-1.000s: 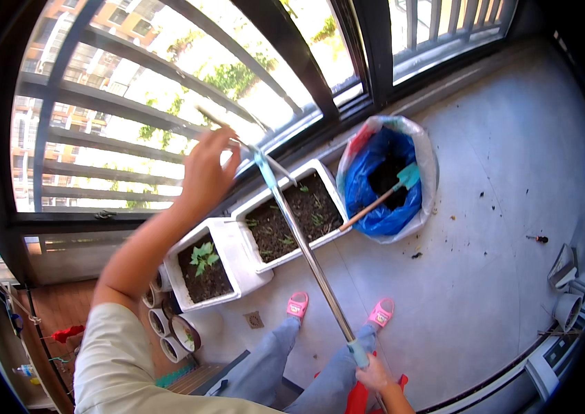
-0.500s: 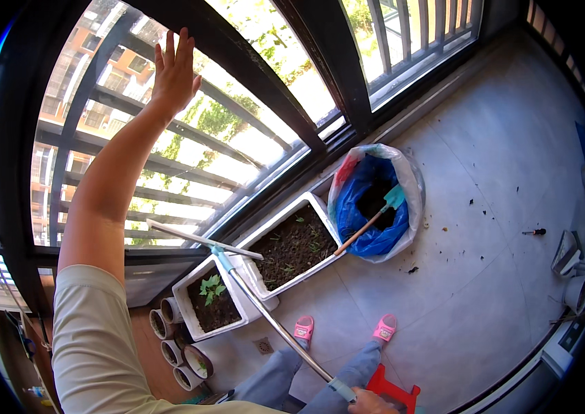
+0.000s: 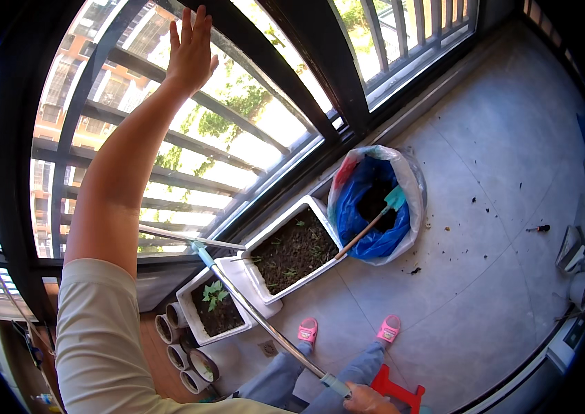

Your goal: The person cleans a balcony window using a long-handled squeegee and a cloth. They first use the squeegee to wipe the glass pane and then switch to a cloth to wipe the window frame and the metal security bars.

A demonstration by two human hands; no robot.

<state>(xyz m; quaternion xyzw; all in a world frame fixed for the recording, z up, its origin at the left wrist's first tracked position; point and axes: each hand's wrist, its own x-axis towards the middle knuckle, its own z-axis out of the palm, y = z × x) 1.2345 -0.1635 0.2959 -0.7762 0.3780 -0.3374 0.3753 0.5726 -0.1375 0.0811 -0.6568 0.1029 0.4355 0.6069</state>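
My left hand [image 3: 192,56] is raised at the upper left with its fingers spread. It lies over the dark frame edge of a tall window panel [image 3: 254,62] and seems to press there; exact contact is hard to make out. My right hand [image 3: 368,400], low in the picture, is wrapped round the handle of a long squeegee [image 3: 265,323]. Its metal pole slants up and left to a pale blue joint, and its thin crosswise head is by the foot of the window, above a white planter box with a leafy plant [image 3: 214,297].
A larger planter of soil [image 3: 292,252] stands by the window wall. Beside it is a blue-lined plastic bag [image 3: 406,228], with a teal-bladed shovel [image 3: 368,231] leaning in it. Small pots [image 3: 178,357] stand at lower left. A red object [image 3: 396,393] is near my legs; a screwdriver [image 3: 539,228] and crumbs lie rightward.
My left hand has moved right and slightly up. The window panel's frame edge has shifted right, narrowing the gap to the dark post. The squeegee head has moved slightly left and up.
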